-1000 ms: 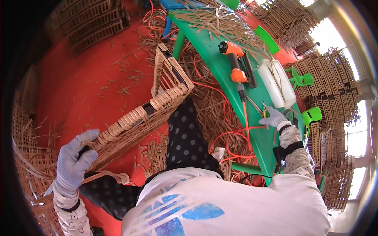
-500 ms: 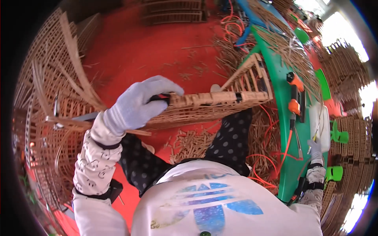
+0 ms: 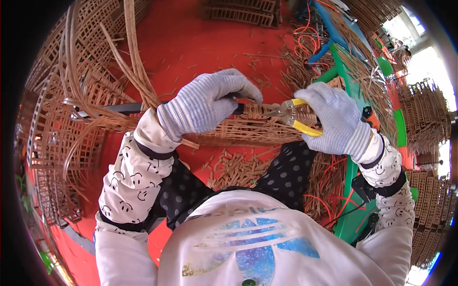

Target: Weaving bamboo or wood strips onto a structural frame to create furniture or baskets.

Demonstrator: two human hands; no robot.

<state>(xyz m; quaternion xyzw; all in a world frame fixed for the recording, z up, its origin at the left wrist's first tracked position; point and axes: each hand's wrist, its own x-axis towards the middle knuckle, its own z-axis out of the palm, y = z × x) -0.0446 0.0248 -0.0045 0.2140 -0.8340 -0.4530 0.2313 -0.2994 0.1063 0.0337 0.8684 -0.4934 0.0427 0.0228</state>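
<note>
My left hand (image 3: 202,105), in a pale striped knit glove, closes its fingers around the black rim end of a brown woven wicker frame (image 3: 245,131). Part of the rim is wrapped in tan strips. In my right hand (image 3: 338,117), gloved alike, are spring-loaded pliers (image 3: 285,112) with yellow handles. Their jaws point left and meet the wrapped rim just beside my left fingers; whether they bite on a strip is too small to tell. Long loose wicker strips (image 3: 138,71) lie around my left wrist and rise past it.
Woven wicker panels (image 3: 52,138) crowd the left side. A green bench (image 3: 350,186) stands on the right, with cut strips (image 3: 358,66) heaped at its far end. Orange hose (image 3: 329,176) loops beneath my right arm. Offcuts (image 3: 234,169) litter the red floor (image 3: 191,47) between my knees.
My right hand has come from the bench at right to the wicker rim, bringing the yellow-handled pliers. My left hand has shifted right, still gripping the frame.
</note>
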